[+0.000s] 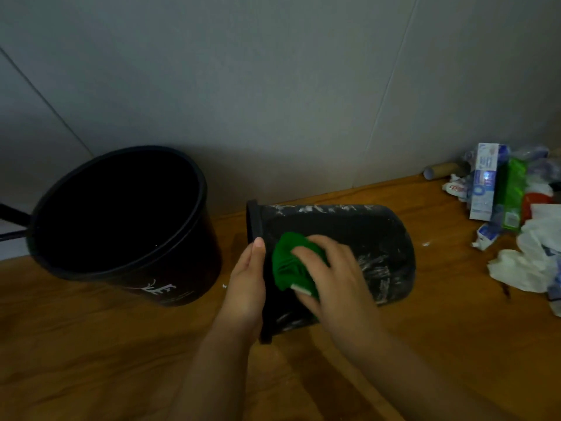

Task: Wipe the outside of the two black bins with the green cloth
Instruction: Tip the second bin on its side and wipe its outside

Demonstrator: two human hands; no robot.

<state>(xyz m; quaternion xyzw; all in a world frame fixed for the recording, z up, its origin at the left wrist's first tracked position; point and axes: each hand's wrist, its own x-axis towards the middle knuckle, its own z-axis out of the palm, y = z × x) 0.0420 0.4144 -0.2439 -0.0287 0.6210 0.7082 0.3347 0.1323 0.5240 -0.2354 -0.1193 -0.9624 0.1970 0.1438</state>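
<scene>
Green cloth (293, 264) near bin rim (254, 220)

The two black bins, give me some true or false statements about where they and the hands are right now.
1. The bin on its side lies right of the upright bin. True.
2. The left hand holds the green cloth. False: the right hand presses it on the lying bin.
3. The left hand steadies the lying bin at its rim. True.
4. Both bins stand upright. False: one lies on its side.
5. The litter pile sits inside the upright bin. False: it lies at far right.
</scene>
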